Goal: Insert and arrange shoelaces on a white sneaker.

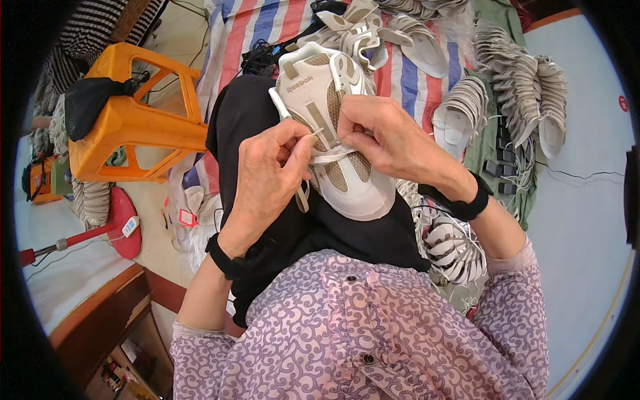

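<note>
A beige and white shoe upper [361, 197] lies across my lap, its rounded toe towards me and its tongue pointing away. A flat whitish shoelace [331, 157] runs across its lower throat, and a loop of it hangs at the left side. My left hand [265, 167] is closed in a pinch on the lace's thin tip, just above the throat. On the other side, my right hand [380, 133] has its fingers curled tight against the upper's eyelet edge. What those fingers grip is mostly hidden behind them.
An orange plastic stool [107, 150] with a black cloth bag [93, 107] stands at the left. Stacked shoe uppers [513, 80] line the far right, above a striped sheet [410, 83]. More uppers [457, 250] lie beside my right forearm. A red round stand base [125, 223] sits lower left.
</note>
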Tool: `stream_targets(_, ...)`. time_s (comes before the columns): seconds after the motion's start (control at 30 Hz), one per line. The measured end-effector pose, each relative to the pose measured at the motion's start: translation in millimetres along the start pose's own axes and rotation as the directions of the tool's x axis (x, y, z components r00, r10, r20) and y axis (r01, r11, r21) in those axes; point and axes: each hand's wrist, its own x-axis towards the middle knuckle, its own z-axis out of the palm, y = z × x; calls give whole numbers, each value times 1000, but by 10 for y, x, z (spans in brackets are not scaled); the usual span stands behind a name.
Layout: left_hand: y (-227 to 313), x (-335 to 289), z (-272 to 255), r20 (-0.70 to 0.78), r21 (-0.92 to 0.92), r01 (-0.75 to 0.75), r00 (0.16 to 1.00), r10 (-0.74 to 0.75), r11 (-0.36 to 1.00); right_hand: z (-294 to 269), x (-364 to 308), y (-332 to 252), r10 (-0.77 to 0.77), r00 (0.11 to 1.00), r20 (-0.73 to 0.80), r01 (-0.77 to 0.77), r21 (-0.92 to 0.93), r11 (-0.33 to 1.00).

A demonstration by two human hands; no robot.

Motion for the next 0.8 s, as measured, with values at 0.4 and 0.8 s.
stream_targets(0.4, -62, -211, -108, -48, -428, 137, 984, -174, 893, 102, -56, -194, -8, 997, -74, -13, -274, 962)
stream_targets(0.8, -176, -375, -117, -111, -533, 120, 971, -210, 837, 261, -42, -161, -35, 999, -30, 26, -254, 967)
